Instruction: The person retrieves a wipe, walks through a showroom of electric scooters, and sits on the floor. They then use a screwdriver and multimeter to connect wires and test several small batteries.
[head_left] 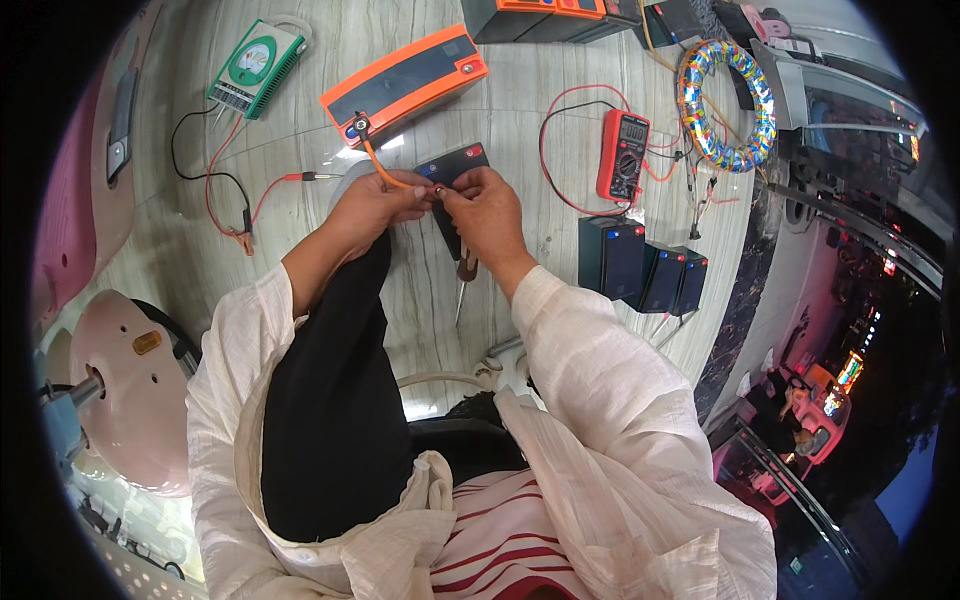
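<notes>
pinching an orange cable [373, 155] near its end, the left hand [380, 203] is nearly closed above a black battery [466, 158]; the right hand's [484, 210] fingertips close around the cable's tip (mostly hidden); an orange-rimmed battery [410, 85] lies beyond.

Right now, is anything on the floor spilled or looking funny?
I see no spill. The untidy bit is at upper left: the red lead and black lead below the green meter curl loosely over the floor and cross near the copper-coloured clip, instead of lying neatly coiled.
</notes>
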